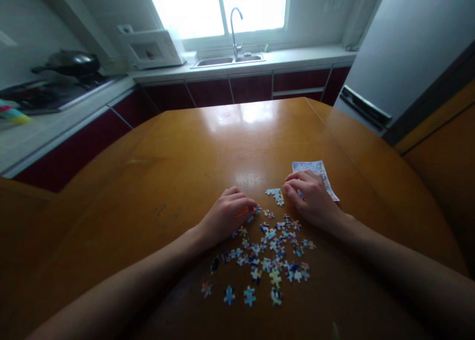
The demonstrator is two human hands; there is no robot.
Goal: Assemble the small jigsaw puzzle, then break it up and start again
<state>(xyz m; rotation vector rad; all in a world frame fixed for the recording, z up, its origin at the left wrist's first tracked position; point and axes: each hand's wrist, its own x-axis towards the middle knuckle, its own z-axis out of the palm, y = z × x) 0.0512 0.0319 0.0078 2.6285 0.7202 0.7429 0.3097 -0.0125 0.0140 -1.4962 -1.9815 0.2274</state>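
Note:
Several loose jigsaw pieces (270,253) lie scattered on a brown wooden table (193,162) in front of me. A small joined cluster of pieces (275,195) sits just beyond them, between my hands. My left hand (226,214) rests on the table with fingers curled, its fingertips pinching a piece at the left edge of the pile. My right hand (311,196) is curled too, its fingertips touching the table right beside the joined cluster. A printed picture sheet (315,170) lies partly under my right hand.
Behind the table runs a kitchen counter with a sink and tap (234,43) under a bright window. A white microwave (152,48) and a stove with a dark pan (72,63) stand to the left. A grey fridge (401,58) stands at the right.

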